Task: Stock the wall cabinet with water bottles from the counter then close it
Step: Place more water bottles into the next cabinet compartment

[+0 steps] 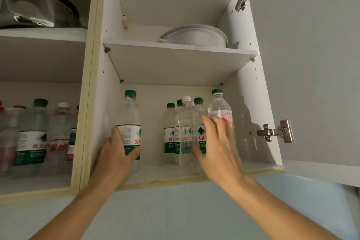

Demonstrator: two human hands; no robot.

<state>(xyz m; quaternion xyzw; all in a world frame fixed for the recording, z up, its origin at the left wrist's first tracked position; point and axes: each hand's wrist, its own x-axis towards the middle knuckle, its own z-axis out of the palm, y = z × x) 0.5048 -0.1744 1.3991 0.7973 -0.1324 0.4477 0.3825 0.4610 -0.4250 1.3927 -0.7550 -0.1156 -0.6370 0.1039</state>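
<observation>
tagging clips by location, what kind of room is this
Most likely a home kitchen: an open wall cabinet stocked with water bottles, a white pot on its upper shelf, and steel cookware in the next compartment.

left hand (118, 151): raised, fingers and thumb curled in a grip, forearm angled up from lower left | right hand (218, 142): raised, fingers straight and spread, blurred, forearm angled up from lower right

Domestic kitchen, white wall cabinet (116, 25) with open door (311, 64), steel cookware (39, 9), stacked plates (194, 35), bottled water (171, 128) on shelves
</observation>
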